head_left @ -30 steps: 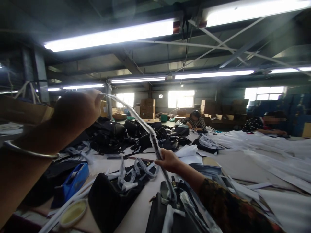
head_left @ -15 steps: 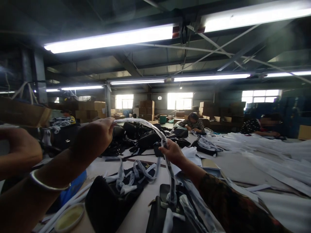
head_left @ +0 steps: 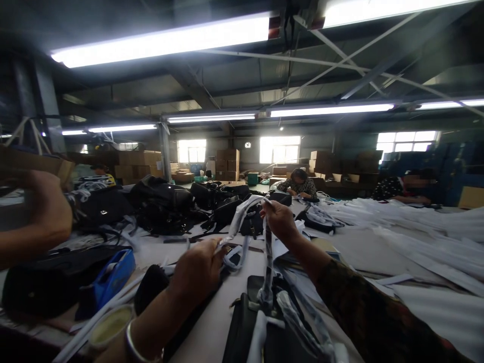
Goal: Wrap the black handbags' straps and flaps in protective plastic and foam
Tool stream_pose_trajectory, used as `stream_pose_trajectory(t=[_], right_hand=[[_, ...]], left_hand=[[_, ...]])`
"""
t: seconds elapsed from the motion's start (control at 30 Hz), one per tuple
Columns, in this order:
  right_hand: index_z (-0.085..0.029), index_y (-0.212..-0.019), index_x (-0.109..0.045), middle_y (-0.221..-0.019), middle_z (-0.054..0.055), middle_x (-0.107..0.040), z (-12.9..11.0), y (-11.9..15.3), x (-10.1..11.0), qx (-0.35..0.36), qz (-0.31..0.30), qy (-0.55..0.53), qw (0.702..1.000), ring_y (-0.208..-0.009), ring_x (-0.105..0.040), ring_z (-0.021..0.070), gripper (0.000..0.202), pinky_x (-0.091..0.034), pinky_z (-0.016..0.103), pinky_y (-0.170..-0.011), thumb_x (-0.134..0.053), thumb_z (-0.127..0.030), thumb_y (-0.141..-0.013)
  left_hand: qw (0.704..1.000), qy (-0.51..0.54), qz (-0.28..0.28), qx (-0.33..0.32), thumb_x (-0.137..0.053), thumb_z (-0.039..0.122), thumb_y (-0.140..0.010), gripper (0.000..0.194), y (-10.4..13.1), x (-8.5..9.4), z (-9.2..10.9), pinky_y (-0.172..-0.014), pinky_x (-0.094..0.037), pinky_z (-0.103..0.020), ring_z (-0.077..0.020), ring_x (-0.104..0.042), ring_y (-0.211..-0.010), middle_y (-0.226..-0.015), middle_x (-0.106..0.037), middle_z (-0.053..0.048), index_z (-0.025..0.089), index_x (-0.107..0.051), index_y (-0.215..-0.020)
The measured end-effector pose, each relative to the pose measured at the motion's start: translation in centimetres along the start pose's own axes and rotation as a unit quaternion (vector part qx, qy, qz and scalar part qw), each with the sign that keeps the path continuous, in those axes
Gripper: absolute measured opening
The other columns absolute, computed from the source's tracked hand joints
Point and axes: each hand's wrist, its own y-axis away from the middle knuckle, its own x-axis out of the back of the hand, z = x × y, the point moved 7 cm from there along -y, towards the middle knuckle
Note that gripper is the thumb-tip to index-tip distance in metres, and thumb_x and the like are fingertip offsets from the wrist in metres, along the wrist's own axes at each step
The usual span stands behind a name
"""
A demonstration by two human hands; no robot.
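A bag strap wrapped in clear plastic rises from a black bag on the table before me. Near the top of its bend, my right hand pinches it between thumb and fingers. Lower and to the left, my left hand, with a silver bangle on the wrist, closes on the strap's other stretch. Between the hands the strap arches in a loose curve. Beneath my left arm lies a second black bag, mostly hidden, with white wrapping strips on it.
A co-worker's hand reaches in at the left. Nearby are a blue holder and a round tub. Black bags pile up behind. White foam sheets cover the right side. Two people sit across the table.
My left hand has come down and right, nearer the bag, and the stretched strap now bends between my hands. My right hand has risen slightly along the strap.
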Motion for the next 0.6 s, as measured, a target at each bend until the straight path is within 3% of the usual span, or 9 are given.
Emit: stream_pose_trajectory(t=[0.03, 0.07, 0.17, 0.23, 0.33, 0.4, 0.47, 0.53, 0.6], right_hand=[[-0.019, -0.084, -0.071, -0.078, 0.006, -0.075, 0.6, 0.0, 0.0, -0.005, -0.007, 0.0, 1.0, -0.071, -0.068, 0.0192, 0.04, -0.05, 0.028, -0.07, -0.042, -0.042, -0.099], [-0.019, -0.083, -0.071, -0.077, 0.006, -0.075, 1.1, 0.0, 0.1, -0.008, -0.011, 0.002, 1.0, -0.07, -0.068, 0.0189, 0.042, -0.05, 0.028, -0.069, -0.041, -0.042, -0.099], [-0.019, -0.099, -0.072, -0.089, 0.008, -0.077, 2.8, 0.1, 0.5, -0.015, -0.028, 0.018, 0.999, -0.084, -0.069, 0.0223, 0.035, -0.05, 0.032, -0.08, -0.043, -0.039, -0.098], [-0.02, -0.117, -0.068, -0.108, 0.011, -0.075, 3.8, 0.5, 0.7, -0.021, -0.045, 0.028, 0.998, -0.102, -0.067, 0.0265, 0.034, -0.049, 0.037, -0.091, -0.05, -0.036, -0.093], [-0.014, -0.139, -0.053, -0.14, 0.018, -0.058, 4.5, 2.8, 1.4, -0.016, -0.036, 0.048, 0.998, -0.129, -0.052, 0.0327, 0.06, -0.04, 0.047, -0.108, -0.062, -0.032, -0.083], [-0.01, -0.141, -0.051, -0.143, 0.021, -0.054, 4.2, 5.8, 2.1, -0.013, -0.019, 0.044, 0.999, -0.128, -0.051, 0.0341, 0.066, -0.04, 0.049, -0.107, -0.064, -0.032, -0.08], [-0.011, -0.127, -0.063, -0.121, 0.018, -0.067, 3.9, 10.0, 1.9, -0.052, -0.052, -0.012, 0.997, -0.102, -0.064, 0.0297, 0.049, -0.051, 0.045, -0.091, -0.06, -0.037, -0.085], [-0.015, -0.1, -0.074, -0.082, 0.009, -0.071, 3.9, 15.0, 0.2, -0.145, -0.17, -0.124, 0.967, -0.072, -0.064, 0.022, 0.04, -0.053, 0.035, -0.068, -0.052, -0.047, -0.093], [-0.018, -0.089, -0.076, -0.075, 0.006, -0.069, 3.1, 19.2, -0.7, -0.169, -0.205, -0.168, 0.949, -0.069, -0.061, 0.0196, 0.034, -0.049, 0.031, -0.065, -0.057, -0.046, -0.091]], left_hand=[[0.991, 0.119, -0.046, 0.047, -0.054, 0.048, -0.095, 0.036, 0.5, -1.6, -0.4, -0.072, -0.048, -0.033, -0.0251, -0.066, -0.078, -0.085, -0.07, -0.01, 0.019, -0.073, -0.103], [0.958, 0.247, -0.091, 0.111, -0.054, 0.055, -0.093, 0.041, 1.1, -3.3, -0.9, -0.068, -0.049, -0.031, -0.0214, -0.063, -0.07, -0.077, -0.066, -0.007, 0.019, -0.073, -0.097], [0.765, 0.542, -0.168, 0.305, -0.059, 0.055, -0.091, 0.044, 3.1, -7.8, -1.5, -0.053, -0.046, -0.024, -0.0104, -0.046, -0.049, -0.062, -0.05, 0.002, 0.013, -0.072, -0.089], [0.686, 0.615, -0.174, 0.349, -0.067, 0.044, -0.088, 0.034, 3.6, -9.3, -1.4, -0.051, -0.046, -0.022, -0.0066, -0.041, -0.047, -0.062, -0.047, 0.005, 0.01, -0.071, -0.09], [0.674, 0.639, -0.162, 0.333, -0.077, 0.036, -0.082, 0.027, 3.5, -10.3, -1.1, -0.055, -0.05, -0.021, -0.0053, -0.044, -0.049, -0.064, -0.05, 0.005, 0.011, -0.067, -0.081], [0.668, 0.654, -0.155, 0.32, -0.084, 0.036, -0.075, 0.03, 3.7, -11.0, -0.7, -0.059, -0.052, -0.022, -0.007, -0.051, -0.054, -0.065, -0.054, 0.004, 0.013, -0.066, -0.079], [0.665, 0.658, -0.161, 0.315, -0.089, 0.034, -0.068, 0.033, 4.1, -12.0, -0.2, -0.061, -0.053, -0.024, -0.0104, -0.058, -0.057, -0.065, -0.059, 0.001, 0.013, -0.066, -0.08], [0.668, 0.653, -0.161, 0.318, -0.091, 0.032, -0.064, 0.036, 4.7, -13.2, 0.2, -0.06, -0.053, -0.024, -0.0131, -0.062, -0.059, -0.068, -0.065, -0.003, 0.012, -0.068, -0.082], [0.678, 0.643, -0.15, 0.323, -0.091, 0.031, -0.063, 0.035, 5.1, -14.5, 0.7, -0.059, -0.052, -0.024, -0.0133, -0.063, -0.059, -0.069, -0.068, -0.004, 0.013, -0.067, -0.081]])
